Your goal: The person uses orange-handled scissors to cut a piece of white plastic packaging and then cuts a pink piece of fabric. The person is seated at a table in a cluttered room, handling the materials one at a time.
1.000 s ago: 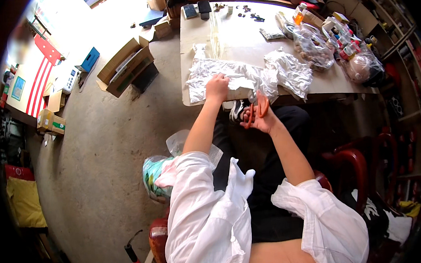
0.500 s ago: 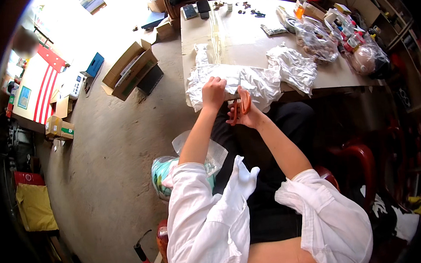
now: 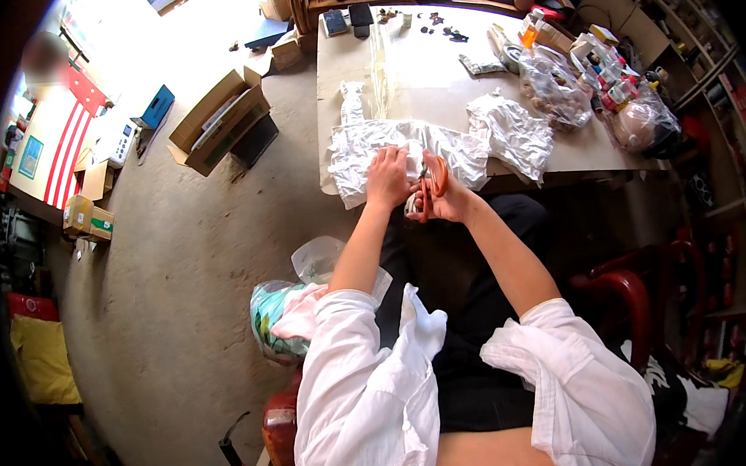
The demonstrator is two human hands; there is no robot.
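Observation:
A crumpled white cloth (image 3: 457, 151) lies along the near edge of the table. My left hand (image 3: 387, 182) is closed on its front edge, the fingers bent over the fabric. Beside it, my right hand (image 3: 447, 204) holds a pair of scissors (image 3: 441, 175) by the orange handles. The blades are close to the cloth and mostly hidden, so I cannot tell whether they are on the fabric. To the right of my hands lies a second crumpled white cloth (image 3: 513, 133).
Clear plastic bags (image 3: 555, 84) and bottles crowd the table's right side. Dark small pieces and flat black items lie at its far end. An open cardboard box (image 3: 220, 123) stands on the floor at left. A bag of coloured cloth (image 3: 280, 318) sits by my left arm.
My left hand has shifted closer to the scissors, its fingers now lying further over the cloth. The scissors have turned slightly in my right hand. The whole view has shifted a little.

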